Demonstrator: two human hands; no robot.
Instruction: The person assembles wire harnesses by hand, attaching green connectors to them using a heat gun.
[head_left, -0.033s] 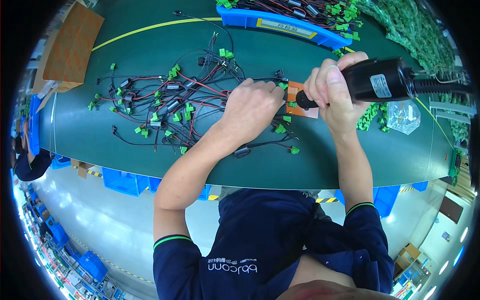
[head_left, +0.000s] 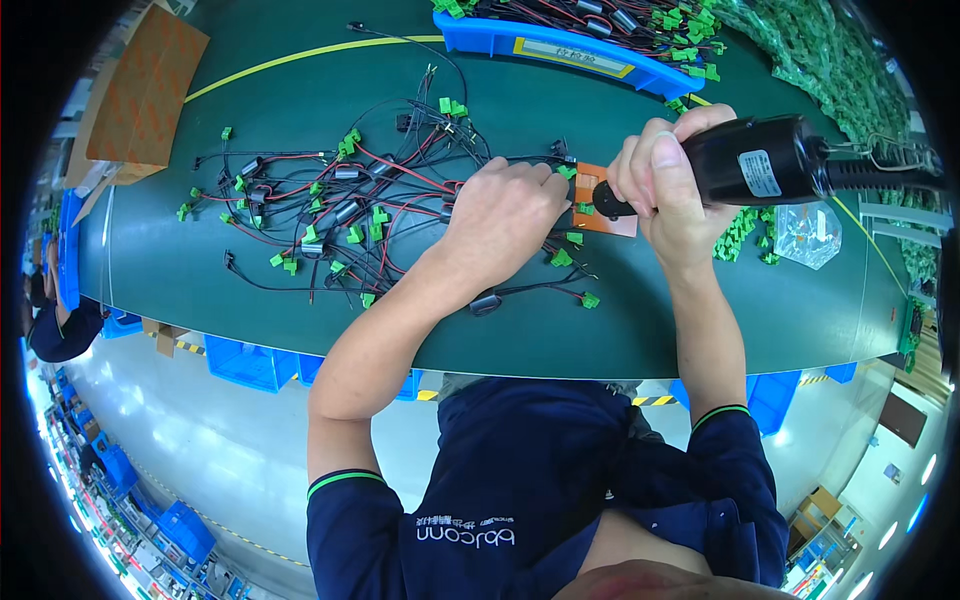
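My right hand [head_left: 675,185] is wrapped round a black electric screwdriver [head_left: 715,165], which lies tilted with its tip end toward the left. That tip end is over an orange-brown plate [head_left: 612,225], right beside a green connector [head_left: 584,208]. My left hand [head_left: 510,205] is closed at the plate's left edge, on a cable with red and black wires [head_left: 430,185]; its fingertips are partly hidden. To its left spreads a tangle of wire harnesses with black cylinders [head_left: 347,211] and green connectors [head_left: 380,215].
A blue bin [head_left: 570,45] full of harnesses stands at the back. Green connectors [head_left: 735,235] and a clear plastic bag [head_left: 808,235] lie on the right. Green parts in plastic wrap [head_left: 820,60] fill the far right, and a cardboard box [head_left: 150,90] stands far left. Another person [head_left: 65,325] is at the left.
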